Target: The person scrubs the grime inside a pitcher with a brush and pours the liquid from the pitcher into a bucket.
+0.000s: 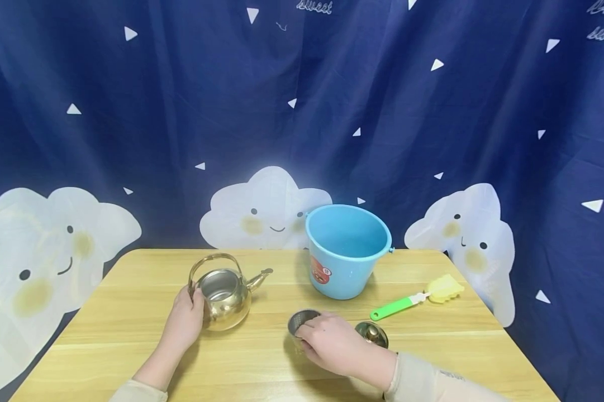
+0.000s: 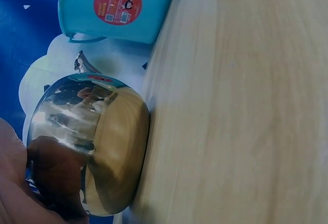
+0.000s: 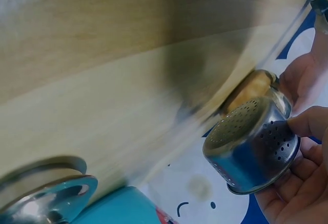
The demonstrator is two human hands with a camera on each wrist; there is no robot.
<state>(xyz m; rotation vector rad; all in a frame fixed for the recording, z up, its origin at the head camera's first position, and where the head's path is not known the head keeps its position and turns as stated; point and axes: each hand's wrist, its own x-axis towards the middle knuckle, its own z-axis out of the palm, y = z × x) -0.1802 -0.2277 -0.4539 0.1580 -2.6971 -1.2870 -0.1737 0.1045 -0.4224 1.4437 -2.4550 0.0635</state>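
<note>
Before a deep-blue curtain (image 1: 261, 111) printed with smiling white clouds, a person sits or stands at a pale wood-grain table (image 1: 251, 368), left hand (image 1: 185, 317) gripping the side of a round, gold-toned metal teapot (image 1: 227, 311) beside its arched handle, right hand (image 1: 332, 341) pinching a perforated silver metal strainer (image 3: 251, 147) above the tabletop. The teapot, lidless, is left of a light-blue plastic bucket (image 1: 344, 273). The step in hand appears to be handling the strainer; fitting it would call for carrying it level to the pot's mouth while the left hand steadies the body. The right wrist partly hides a domed, gold-toned lid (image 1: 378, 336), cut off in the right wrist view; the left fingertips are hard to make out, and the right hand masks some of the strainer's interior.
</note>
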